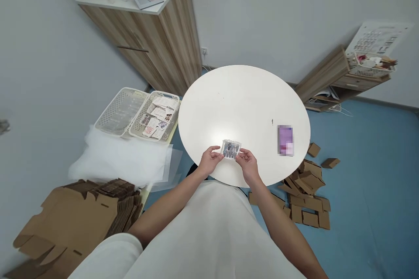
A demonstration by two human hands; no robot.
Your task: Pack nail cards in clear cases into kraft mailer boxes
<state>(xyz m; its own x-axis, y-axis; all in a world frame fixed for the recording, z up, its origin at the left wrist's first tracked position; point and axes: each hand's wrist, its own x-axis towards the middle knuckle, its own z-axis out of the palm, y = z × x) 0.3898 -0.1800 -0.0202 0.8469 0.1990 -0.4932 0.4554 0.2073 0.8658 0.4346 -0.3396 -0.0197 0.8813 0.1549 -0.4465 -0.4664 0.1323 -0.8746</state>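
Between my two hands is a small clear box of press-on nails (231, 149), with dark, glossy nails in rows inside. My left hand (210, 160) pinches its left edge, the thumb at the near corner and the index finger stretched out. On the opposite side my right hand (248, 163) grips the right edge with thumb and fingers. The box is held over the near part of the round white table (242, 96); whether it touches the tabletop I cannot tell.
A blurred purple item (286, 140) lies on the table's right side. To the left stand a white basket with nail packs (155, 115), an open basket (121, 111), white translucent bags (121, 159) and flat cardboard (72, 218). Small brown boxes (307, 209) cover the floor at right.
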